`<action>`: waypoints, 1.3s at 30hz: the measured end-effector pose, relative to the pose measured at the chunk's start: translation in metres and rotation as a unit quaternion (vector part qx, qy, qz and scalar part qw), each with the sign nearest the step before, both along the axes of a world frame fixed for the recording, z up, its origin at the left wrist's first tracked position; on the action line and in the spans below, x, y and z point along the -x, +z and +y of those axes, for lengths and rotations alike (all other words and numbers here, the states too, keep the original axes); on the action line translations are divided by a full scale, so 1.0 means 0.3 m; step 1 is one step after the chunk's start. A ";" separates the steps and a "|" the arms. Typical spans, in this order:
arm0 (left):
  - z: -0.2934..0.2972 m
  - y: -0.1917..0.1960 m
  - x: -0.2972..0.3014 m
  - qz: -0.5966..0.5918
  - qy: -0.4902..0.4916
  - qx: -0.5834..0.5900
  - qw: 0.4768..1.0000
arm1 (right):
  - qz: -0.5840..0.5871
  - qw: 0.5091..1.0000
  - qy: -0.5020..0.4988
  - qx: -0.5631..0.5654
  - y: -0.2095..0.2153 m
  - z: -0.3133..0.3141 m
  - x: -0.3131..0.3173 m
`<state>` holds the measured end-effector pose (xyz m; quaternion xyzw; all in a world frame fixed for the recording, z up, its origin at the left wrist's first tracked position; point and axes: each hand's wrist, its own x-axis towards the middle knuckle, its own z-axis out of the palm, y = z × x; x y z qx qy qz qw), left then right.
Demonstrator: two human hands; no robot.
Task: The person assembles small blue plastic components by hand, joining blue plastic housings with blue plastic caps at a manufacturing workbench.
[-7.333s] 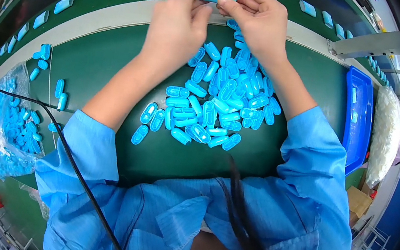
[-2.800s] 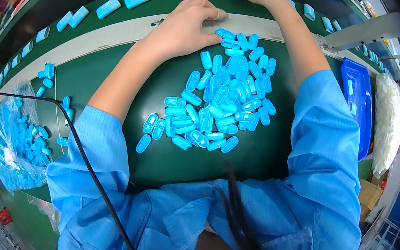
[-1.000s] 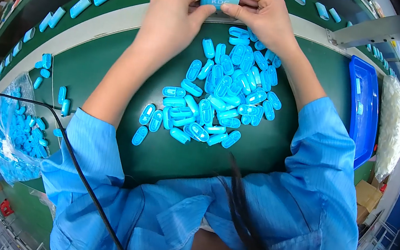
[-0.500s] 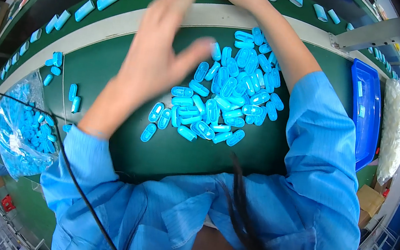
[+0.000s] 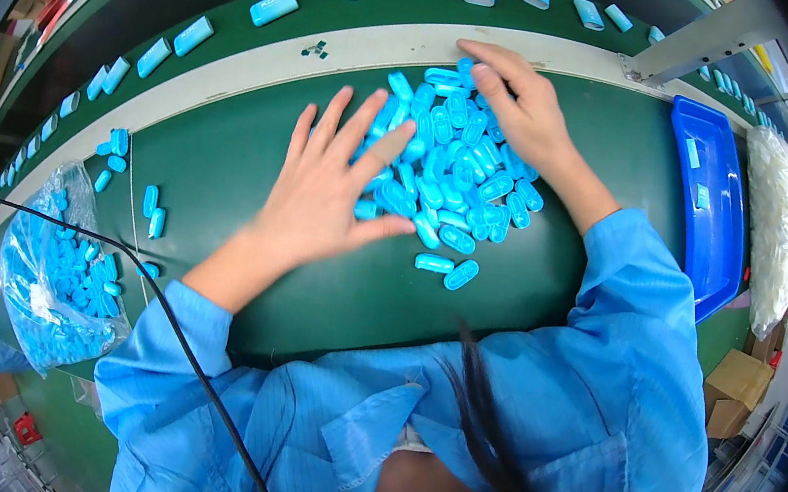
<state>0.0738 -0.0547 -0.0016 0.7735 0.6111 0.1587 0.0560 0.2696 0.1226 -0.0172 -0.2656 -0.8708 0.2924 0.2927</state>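
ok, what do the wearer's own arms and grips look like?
Left grip and right grip: bare hands, no gloves or wristbands visible. Loose blue sleeves, faintly striped, end partway down the forearms. A thin black cable passes in front of the left sleeve.

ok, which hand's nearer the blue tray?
Right. The right hand is at the top of the pile of blue pieces, left of the blue tray; the left hand is farther left, at the pile's left side.
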 end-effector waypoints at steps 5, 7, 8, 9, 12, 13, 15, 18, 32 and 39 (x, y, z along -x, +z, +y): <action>0.201 -0.018 0.119 -0.028 -0.103 -0.036 0.994 | 0.059 0.997 -0.027 0.044 0.010 -0.064 0.041; 0.232 -0.005 0.140 -0.048 -0.142 -0.025 0.988 | 0.055 0.997 -0.027 -0.039 0.011 -0.004 0.064; 0.251 -0.015 0.147 -0.049 -0.144 -0.025 0.988 | 0.051 0.991 -0.031 -0.120 0.011 0.040 0.074; 0.272 -0.029 0.157 -0.158 -0.148 -0.024 0.976 | 0.047 0.984 -0.043 -0.165 0.024 0.115 0.097; 0.288 -0.017 0.153 -0.277 -0.030 -0.088 0.956 | 0.010 0.946 -0.076 -0.314 0.047 0.275 0.218; 0.301 -0.021 0.168 -0.302 0.018 -0.076 0.950 | -0.032 0.944 -0.066 -0.323 0.070 0.287 0.255; 0.337 -0.037 0.189 -0.328 0.086 -0.067 0.938 | -0.073 0.940 -0.058 -0.327 0.055 0.326 0.277; 0.416 -0.003 0.191 -0.190 0.093 -0.104 0.972 | -0.119 0.977 0.002 -0.179 0.028 0.362 0.261; 0.534 0.041 0.089 -0.122 0.103 -0.026 0.987 | -0.277 0.832 -0.439 -0.193 0.155 0.285 -1.002; 0.428 -0.036 0.182 -0.568 0.150 0.090 0.804 | -0.301 0.763 -0.399 -0.410 0.144 0.233 -1.060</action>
